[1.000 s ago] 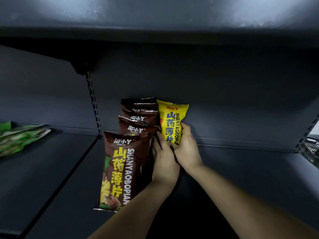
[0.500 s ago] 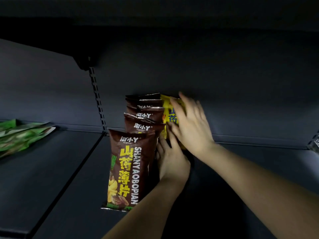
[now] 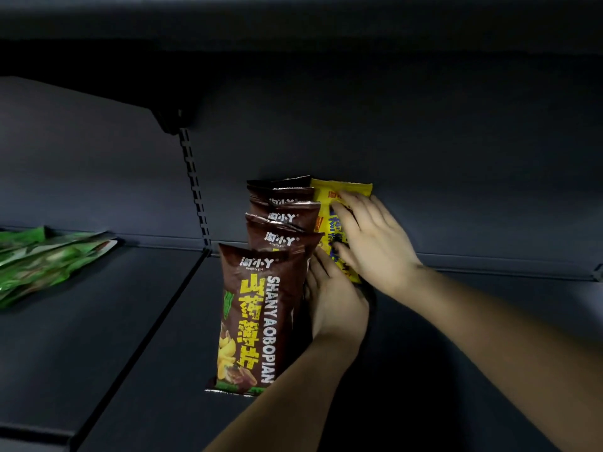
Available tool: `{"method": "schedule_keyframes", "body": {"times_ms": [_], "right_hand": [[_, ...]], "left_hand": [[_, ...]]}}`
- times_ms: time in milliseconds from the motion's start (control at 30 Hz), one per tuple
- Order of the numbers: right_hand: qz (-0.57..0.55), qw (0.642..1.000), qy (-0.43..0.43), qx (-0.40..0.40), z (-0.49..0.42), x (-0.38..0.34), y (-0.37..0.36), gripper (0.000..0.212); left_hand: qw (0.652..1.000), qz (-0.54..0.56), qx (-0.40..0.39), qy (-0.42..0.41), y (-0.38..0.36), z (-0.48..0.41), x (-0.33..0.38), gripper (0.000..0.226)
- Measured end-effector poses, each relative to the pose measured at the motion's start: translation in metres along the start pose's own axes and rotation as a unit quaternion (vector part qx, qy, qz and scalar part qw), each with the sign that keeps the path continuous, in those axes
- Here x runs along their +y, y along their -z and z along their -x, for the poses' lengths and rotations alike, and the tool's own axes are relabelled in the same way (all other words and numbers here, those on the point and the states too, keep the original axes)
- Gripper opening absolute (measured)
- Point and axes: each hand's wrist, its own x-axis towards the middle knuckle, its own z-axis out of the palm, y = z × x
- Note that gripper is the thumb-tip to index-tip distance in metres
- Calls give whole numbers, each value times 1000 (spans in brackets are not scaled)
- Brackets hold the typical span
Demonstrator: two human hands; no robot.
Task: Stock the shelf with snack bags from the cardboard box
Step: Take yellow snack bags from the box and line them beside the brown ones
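Note:
A row of several brown snack bags [image 3: 257,321] stands upright on the dark shelf [image 3: 456,337], front to back. A yellow snack bag [image 3: 342,190] stands at the back right of the row, against the rear panel. My right hand [image 3: 372,239] lies flat on the yellow bag's front, fingers straight, pressing it back. My left hand [image 3: 332,298] rests against the right side of the brown row, fingers reaching toward the yellow bag's lower left edge. The cardboard box is out of view.
Green snack bags [image 3: 42,259] lie flat on the neighbouring shelf section at the left. A slotted upright [image 3: 194,187] divides the two sections. Another shelf board [image 3: 293,34] hangs close overhead. Bare shelf stretches to the right of my hands.
My right hand left its grip at the yellow bag's base and moved up onto its front, fingers spread flat. The left hand stayed beside the brown bags. The view shifted slightly.

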Motion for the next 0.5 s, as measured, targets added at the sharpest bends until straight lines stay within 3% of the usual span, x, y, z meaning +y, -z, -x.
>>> {"method": "schedule_keyframes", "body": {"times_ms": [100,200,267,400,500], "right_hand": [[-140,989,-40,21,21,-10,11,36],[-331,935,-127,-16,36,-21,23,27],[-395,899,-188,-23,41,-23,32,16],[-510,833,-212,-40,44,-37,42,11],[-506,832,-221,-56,42,-54,48,27]], "left_hand": [[997,35,39,-57,8,5,4,65],[987,101,43,-117,30,26,7,63],[976,143,39,-159,58,47,7,61],[940,181,48,-286,123,81,3,45],[927,187,119,-303,156,71,-14,41]]}}
